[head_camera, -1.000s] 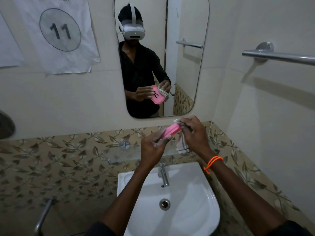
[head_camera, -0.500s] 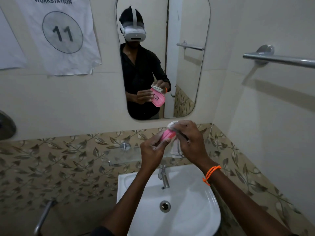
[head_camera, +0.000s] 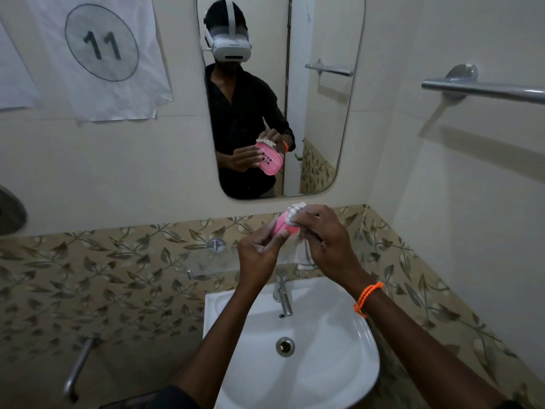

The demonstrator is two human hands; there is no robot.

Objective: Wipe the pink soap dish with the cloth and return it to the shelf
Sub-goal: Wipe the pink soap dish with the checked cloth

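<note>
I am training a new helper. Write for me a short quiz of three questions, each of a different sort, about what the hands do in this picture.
1. True or false: the pink soap dish already lies on the glass shelf.
2. Which hand presses the cloth on the dish?
A. left hand
B. right hand
C. neither
3. Fill in: the hands work above the white ____, near the tap.

Key
1. False: both hands hold it in the air, in front of the wall.
2. B: the right hand, with the orange wristband, has the cloth; the left hand keeps a grip on the dish.
3. sink
</note>
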